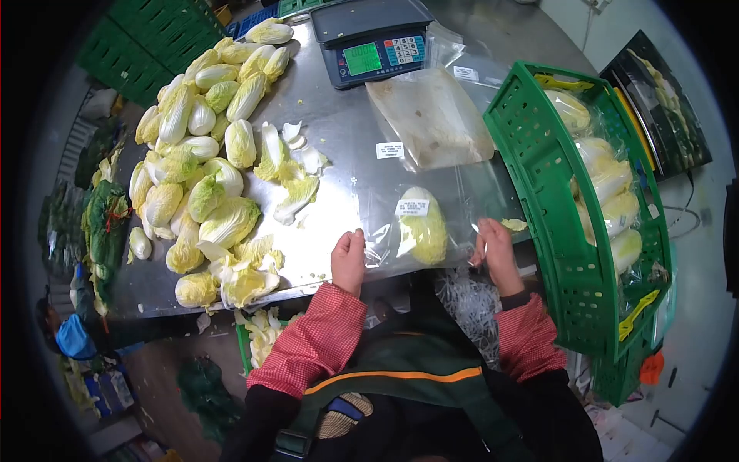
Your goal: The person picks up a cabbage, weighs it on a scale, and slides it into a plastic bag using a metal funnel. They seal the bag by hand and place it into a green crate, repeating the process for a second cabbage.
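A napa cabbage (427, 235) lies inside a clear plastic bag (380, 248) at the front edge of the metal table. A white printed label (412, 207) sits on the bag over the cabbage's upper part. My left hand (349, 262) is closed, pinching the bag's left side. On the opposite side, my right hand (496, 250) grips the bag's right edge between thumb and fingers. Just beyond the cabbage rests a flat brownish-stained clear bag (435, 119) with its own label.
A large heap of napa cabbages (202, 154) covers the table's left, with loose leaves (289, 173) beside it. A scale (373, 38) stands at the back. At right, a tilted green crate (554, 254) holds several bagged cabbages. Trimmed leaves (265, 335) fill a container below the table edge.
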A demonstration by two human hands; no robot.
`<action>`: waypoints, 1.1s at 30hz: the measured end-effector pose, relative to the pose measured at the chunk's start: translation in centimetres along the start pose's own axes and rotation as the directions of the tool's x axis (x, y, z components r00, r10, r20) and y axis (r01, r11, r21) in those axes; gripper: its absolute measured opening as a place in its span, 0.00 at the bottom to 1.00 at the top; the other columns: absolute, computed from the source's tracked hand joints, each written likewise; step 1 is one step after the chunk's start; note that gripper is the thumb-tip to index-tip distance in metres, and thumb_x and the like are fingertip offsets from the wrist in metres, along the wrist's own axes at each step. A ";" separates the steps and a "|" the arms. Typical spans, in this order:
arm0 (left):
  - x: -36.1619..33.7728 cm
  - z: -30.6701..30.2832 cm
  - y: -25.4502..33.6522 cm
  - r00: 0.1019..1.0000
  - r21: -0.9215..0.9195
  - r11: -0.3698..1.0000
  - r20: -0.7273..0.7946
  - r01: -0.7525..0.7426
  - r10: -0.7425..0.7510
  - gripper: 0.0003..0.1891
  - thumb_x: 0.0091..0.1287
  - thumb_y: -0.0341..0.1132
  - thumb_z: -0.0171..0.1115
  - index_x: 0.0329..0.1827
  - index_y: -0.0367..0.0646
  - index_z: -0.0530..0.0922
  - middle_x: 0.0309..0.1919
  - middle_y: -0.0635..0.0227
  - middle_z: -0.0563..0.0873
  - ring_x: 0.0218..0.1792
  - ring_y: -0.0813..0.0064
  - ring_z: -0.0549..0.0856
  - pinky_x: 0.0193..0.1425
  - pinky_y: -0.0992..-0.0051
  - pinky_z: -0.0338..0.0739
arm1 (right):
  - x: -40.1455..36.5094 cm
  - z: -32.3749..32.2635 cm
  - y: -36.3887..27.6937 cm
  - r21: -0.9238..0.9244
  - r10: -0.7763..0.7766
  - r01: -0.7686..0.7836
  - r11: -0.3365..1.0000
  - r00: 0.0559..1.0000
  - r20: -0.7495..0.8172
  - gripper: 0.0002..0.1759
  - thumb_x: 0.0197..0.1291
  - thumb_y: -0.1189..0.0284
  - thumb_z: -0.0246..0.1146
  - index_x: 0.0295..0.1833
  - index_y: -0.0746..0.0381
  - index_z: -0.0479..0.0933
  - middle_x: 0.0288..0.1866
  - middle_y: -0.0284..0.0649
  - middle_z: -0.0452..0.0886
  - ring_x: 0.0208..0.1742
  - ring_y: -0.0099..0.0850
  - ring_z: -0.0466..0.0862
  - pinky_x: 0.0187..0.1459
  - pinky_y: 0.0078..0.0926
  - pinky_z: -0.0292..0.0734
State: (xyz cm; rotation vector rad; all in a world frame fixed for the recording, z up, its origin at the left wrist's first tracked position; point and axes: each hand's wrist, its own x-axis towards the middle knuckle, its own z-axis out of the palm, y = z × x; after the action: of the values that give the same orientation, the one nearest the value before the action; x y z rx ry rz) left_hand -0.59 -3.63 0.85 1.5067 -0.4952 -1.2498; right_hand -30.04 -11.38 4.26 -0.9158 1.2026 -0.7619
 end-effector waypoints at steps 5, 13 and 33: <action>0.1 0.4 0.1 0.936 0.869 0.385 0.212 -0.312 0.279 0.11 0.67 0.42 0.64 0.40 0.45 0.74 0.17 0.58 0.79 0.24 0.61 0.83 0.29 0.61 0.77 | 0.9 1.5 2.5 -0.930 -0.326 0.086 0.358 0.945 -0.038 0.13 0.63 0.61 0.61 0.38 0.59 0.73 0.23 0.44 0.79 0.30 0.51 0.83 0.33 0.47 0.78; 2.8 2.9 -0.2 0.889 0.674 0.589 0.413 -0.445 0.199 0.26 0.59 0.31 0.68 0.60 0.45 0.69 0.43 0.54 0.84 0.32 0.66 0.86 0.34 0.68 0.80 | 2.2 5.4 0.4 -0.596 -0.351 0.348 0.724 0.929 0.117 0.14 0.64 0.74 0.56 0.55 0.61 0.72 0.36 0.49 0.81 0.37 0.45 0.83 0.39 0.39 0.77; -3.9 26.8 21.0 0.160 -0.266 0.964 0.952 0.018 0.260 0.28 0.75 0.44 0.52 0.70 0.33 0.65 0.54 0.54 0.81 0.43 0.70 0.83 0.52 0.70 0.77 | -15.1 -13.0 -22.6 -0.581 -0.699 0.427 0.692 0.595 -0.395 0.25 0.63 0.58 0.63 0.59 0.62 0.75 0.45 0.38 0.83 0.38 0.27 0.84 0.39 0.23 0.80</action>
State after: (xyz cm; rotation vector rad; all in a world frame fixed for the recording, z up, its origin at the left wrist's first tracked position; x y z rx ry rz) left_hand -19.49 -19.95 24.34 0.1667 -1.2596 -1.9963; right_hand -46.25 -10.49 29.71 -1.5689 1.6918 -1.4368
